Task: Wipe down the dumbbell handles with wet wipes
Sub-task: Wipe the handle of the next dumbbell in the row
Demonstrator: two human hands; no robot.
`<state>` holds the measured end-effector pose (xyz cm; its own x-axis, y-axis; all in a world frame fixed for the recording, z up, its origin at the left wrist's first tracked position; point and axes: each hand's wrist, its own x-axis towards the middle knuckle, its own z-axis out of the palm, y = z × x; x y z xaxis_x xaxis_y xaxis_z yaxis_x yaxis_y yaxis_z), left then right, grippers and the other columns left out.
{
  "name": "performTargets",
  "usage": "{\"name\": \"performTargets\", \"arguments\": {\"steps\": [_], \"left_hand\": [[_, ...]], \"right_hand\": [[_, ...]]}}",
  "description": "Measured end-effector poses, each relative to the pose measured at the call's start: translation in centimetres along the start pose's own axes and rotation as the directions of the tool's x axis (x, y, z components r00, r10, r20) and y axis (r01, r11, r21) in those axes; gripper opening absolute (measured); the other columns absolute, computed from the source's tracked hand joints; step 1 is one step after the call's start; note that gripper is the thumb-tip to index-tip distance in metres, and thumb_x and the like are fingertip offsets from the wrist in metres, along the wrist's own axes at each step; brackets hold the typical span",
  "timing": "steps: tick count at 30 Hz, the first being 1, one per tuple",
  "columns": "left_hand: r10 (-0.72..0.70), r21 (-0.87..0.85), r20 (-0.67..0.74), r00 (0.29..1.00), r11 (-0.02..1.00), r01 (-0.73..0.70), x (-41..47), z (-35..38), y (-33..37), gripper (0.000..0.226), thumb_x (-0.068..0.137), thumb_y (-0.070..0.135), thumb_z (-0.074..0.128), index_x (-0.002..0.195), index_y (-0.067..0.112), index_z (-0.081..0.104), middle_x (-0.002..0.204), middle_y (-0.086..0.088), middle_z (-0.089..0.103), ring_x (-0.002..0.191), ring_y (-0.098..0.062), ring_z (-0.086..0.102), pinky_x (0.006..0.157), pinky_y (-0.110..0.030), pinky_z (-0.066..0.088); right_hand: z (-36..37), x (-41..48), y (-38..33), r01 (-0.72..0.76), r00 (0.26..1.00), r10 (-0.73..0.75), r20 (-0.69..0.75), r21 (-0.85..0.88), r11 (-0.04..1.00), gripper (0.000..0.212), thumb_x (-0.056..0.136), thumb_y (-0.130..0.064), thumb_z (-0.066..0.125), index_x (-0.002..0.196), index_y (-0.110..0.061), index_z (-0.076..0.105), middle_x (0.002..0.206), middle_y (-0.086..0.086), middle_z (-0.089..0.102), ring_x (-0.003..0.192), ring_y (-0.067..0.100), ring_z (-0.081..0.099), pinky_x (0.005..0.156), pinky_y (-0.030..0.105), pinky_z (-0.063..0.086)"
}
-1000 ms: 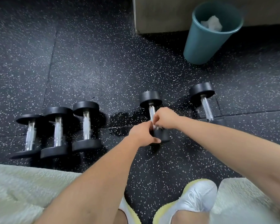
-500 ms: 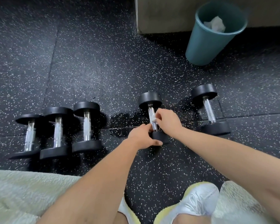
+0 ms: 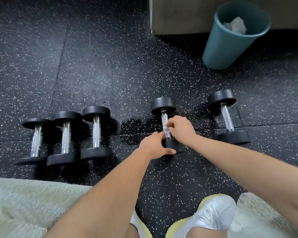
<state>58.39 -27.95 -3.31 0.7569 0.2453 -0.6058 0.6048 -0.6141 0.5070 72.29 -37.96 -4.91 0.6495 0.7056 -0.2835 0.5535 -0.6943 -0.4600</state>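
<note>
A black dumbbell (image 3: pixel 163 104) with a knurled chrome handle lies on the speckled floor, near the middle of the view. My left hand (image 3: pixel 154 146) grips its near weight head. My right hand (image 3: pixel 181 128) pinches a small white wet wipe (image 3: pixel 165 127) against the handle's lower part. Three more dumbbells (image 3: pixel 95 131) lie side by side to the left, and another dumbbell (image 3: pixel 228 117) lies to the right.
A teal waste bin (image 3: pixel 225 42) holding crumpled white wipes stands at the back right, beside a grey block (image 3: pixel 179 14). A wet patch (image 3: pixel 132 124) darkens the floor left of the held dumbbell. My shoes (image 3: pixel 212 215) and pale shorts are near the bottom edge.
My right hand has slid the wipe along the handle, first toward the far head and then back toward the near one. My left hand has stayed on the near weight head.
</note>
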Motion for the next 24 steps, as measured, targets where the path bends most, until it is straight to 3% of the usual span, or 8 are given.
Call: {"name": "performTargets", "arguments": {"steps": [7, 10, 13, 15, 18, 24], "left_hand": [[0.0, 0.004, -0.017, 1.0, 1.0, 0.0, -0.3, 0.4, 0.8, 0.076, 0.08, 0.066, 0.077, 0.14, 0.03, 0.049, 0.131, 0.003, 0.052, 0.118, -0.023, 0.058, 0.094, -0.042, 0.051], [-0.002, 0.006, -0.016, 1.0, 1.0, 0.002, -0.3, 0.4, 0.4, 0.075, 0.081, 0.064, 0.077, 0.14, 0.029, 0.049, 0.13, 0.001, 0.054, 0.121, -0.025, 0.055, 0.095, -0.042, 0.049], [-0.001, 0.043, -0.019, 1.0, 0.999, 0.002, -0.2, 0.3, -0.3, 0.077, 0.079, 0.067, 0.077, 0.139, 0.027, 0.05, 0.129, -0.001, 0.056, 0.126, -0.026, 0.047, 0.102, -0.047, 0.046], [0.0, 0.039, -0.014, 1.0, 0.999, 0.001, 0.0, 0.4, -0.5, 0.079, 0.078, 0.069, 0.077, 0.142, 0.029, 0.049, 0.127, 0.0, 0.053, 0.127, -0.026, 0.044, 0.104, -0.048, 0.045], [0.01, 0.033, -0.026, 1.0, 0.999, -0.01, 0.1, 0.7, -0.7, 0.078, 0.078, 0.069, 0.076, 0.141, 0.031, 0.05, 0.122, 0.002, 0.05, 0.125, -0.025, 0.044, 0.104, -0.046, 0.045], [0.01, 0.094, -0.055, 0.998, 0.996, -0.005, -0.5, 0.4, -0.3, 0.075, 0.08, 0.067, 0.076, 0.135, 0.02, 0.053, 0.126, 0.0, 0.055, 0.121, -0.025, 0.05, 0.095, -0.041, 0.046]], "right_hand": [[-1.8, 3.4, -2.6, -0.1, 0.983, 0.108, -0.146, 0.066, 0.993, 0.015, 0.089, -0.021, 0.064, 0.088, -0.029, 0.077, 0.097, -0.004, 0.07, 0.089, 0.022, 0.063, 0.069, 0.031, 0.04], [-0.6, 2.9, -2.9, -0.12, 0.988, 0.125, -0.088, 0.062, 0.991, 0.018, 0.089, -0.017, 0.062, 0.084, -0.026, 0.076, 0.1, -0.002, 0.065, 0.092, 0.025, 0.061, 0.071, 0.031, 0.036], [0.0, 1.2, -2.3, -0.065, 0.998, 0.065, -0.001, 0.007, 0.998, 0.018, 0.086, -0.013, 0.064, 0.081, -0.028, 0.074, 0.097, -0.005, 0.059, 0.089, 0.024, 0.061, 0.071, 0.033, 0.041], [-0.3, 0.3, -1.8, -0.063, 0.989, 0.063, 0.135, -0.002, 0.998, 0.015, 0.083, -0.014, 0.072, 0.079, -0.029, 0.076, 0.094, -0.009, 0.067, 0.088, 0.018, 0.066, 0.075, 0.033, 0.052], [-1.2, 0.3, -1.8, -0.066, 0.95, 0.065, 0.304, -0.01, 0.998, 0.015, 0.076, -0.011, 0.075, 0.074, -0.025, 0.08, 0.083, -0.012, 0.076, 0.085, 0.01, 0.071, 0.076, 0.028, 0.057], [-2.6, 1.5, -3.4, -0.147, 0.989, 0.146, 0.019, 0.081, 0.986, 0.015, 0.088, -0.017, 0.065, 0.088, -0.024, 0.078, 0.093, -0.005, 0.073, 0.087, 0.019, 0.067, 0.079, 0.033, 0.055]]}}
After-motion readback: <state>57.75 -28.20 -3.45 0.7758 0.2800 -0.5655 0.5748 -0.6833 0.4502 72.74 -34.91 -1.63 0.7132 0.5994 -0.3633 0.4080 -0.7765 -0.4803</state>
